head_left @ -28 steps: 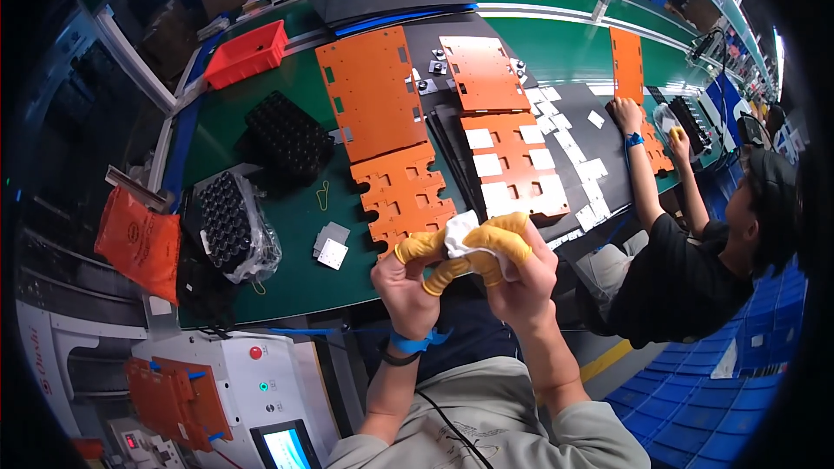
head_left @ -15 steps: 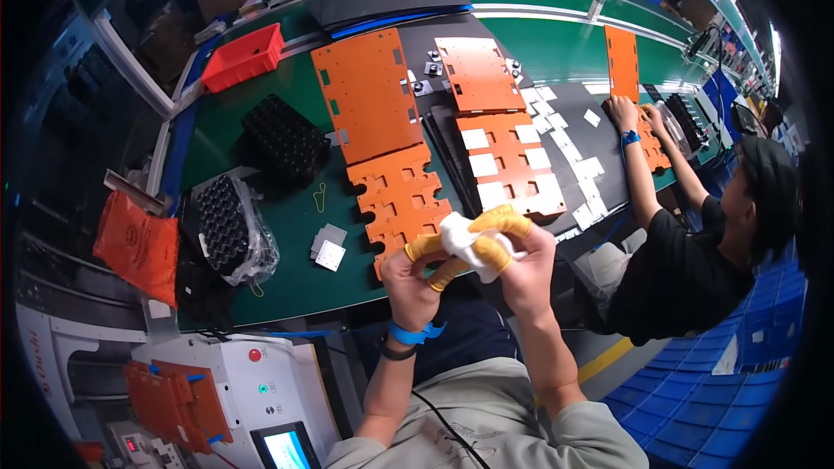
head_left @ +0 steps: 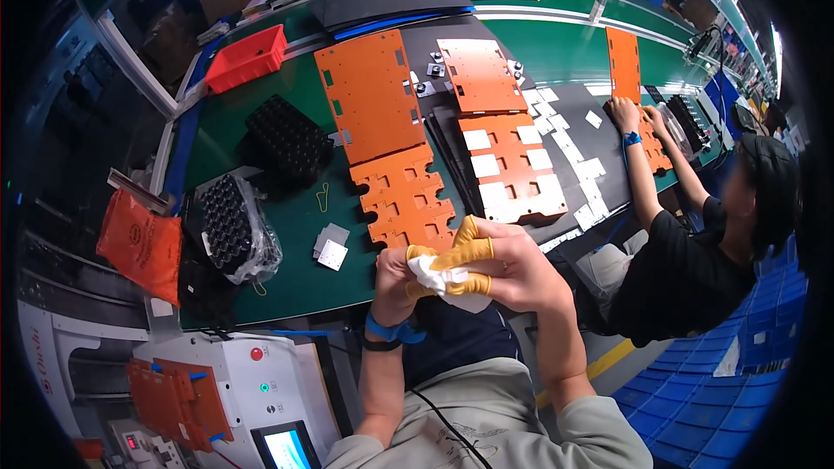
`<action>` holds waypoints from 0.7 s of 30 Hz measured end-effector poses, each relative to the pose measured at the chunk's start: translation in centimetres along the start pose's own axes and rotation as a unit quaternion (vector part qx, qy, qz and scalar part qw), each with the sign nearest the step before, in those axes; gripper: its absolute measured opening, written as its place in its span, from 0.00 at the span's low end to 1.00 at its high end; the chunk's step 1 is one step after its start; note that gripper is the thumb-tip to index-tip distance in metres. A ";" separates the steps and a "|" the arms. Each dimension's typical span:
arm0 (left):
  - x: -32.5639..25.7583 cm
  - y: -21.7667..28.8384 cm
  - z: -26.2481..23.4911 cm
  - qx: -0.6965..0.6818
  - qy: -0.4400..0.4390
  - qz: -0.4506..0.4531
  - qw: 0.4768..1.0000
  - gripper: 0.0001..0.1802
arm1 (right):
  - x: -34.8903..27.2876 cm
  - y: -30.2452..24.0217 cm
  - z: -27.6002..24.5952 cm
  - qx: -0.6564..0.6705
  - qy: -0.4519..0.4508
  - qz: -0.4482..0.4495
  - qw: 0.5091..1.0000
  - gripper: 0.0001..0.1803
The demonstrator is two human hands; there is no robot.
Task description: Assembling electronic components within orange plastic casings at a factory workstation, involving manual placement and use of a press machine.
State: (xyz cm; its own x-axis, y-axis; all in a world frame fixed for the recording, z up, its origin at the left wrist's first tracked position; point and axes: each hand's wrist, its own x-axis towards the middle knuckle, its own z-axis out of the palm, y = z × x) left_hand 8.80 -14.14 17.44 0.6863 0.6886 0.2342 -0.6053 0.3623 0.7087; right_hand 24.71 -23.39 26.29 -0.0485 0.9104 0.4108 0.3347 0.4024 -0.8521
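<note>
Just past my lap, at the near table edge, both hands grip a crumpled white wad (head_left: 433, 276), soft like tissue or cloth. My left hand (head_left: 397, 285) is closed on its left side. From the right, my right hand (head_left: 512, 267) pinches it between fingers in yellow finger covers. A pale flat piece (head_left: 470, 302) shows under the right fingers; whether it belongs to the wad I cannot tell. Beyond the hands lies an orange fixture board (head_left: 407, 204) with cut-outs, its orange cover plate (head_left: 369, 97) laid out behind it.
Right of that, a second orange fixture (head_left: 512, 169) carries white square plates. Black trays (head_left: 287, 141), a bagged tray (head_left: 236, 230) and small square plates (head_left: 331, 254) lie left. A red bin (head_left: 246, 58) stands behind. At right a co-worker (head_left: 695, 243) handles another orange fixture; a machine (head_left: 252, 382) stands lower left.
The white wad has moved left and slightly nearer to me. My right hand has turned over it with the fingers now pointing left, and the left hand has closed in.
</note>
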 end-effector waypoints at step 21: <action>-0.2 1.4 1.8 0.098 0.053 0.219 0.969 0.23 | -2.5 6.9 0.2 0.350 0.416 0.107 0.832 0.14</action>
State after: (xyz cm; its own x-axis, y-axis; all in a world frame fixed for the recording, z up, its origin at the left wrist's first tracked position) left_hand 8.59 -14.91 19.62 0.3297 0.8136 0.4788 -0.7338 -0.0983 0.6722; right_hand 26.97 -22.90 19.27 0.7078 0.7039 0.0600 -0.3929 0.4628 -0.7947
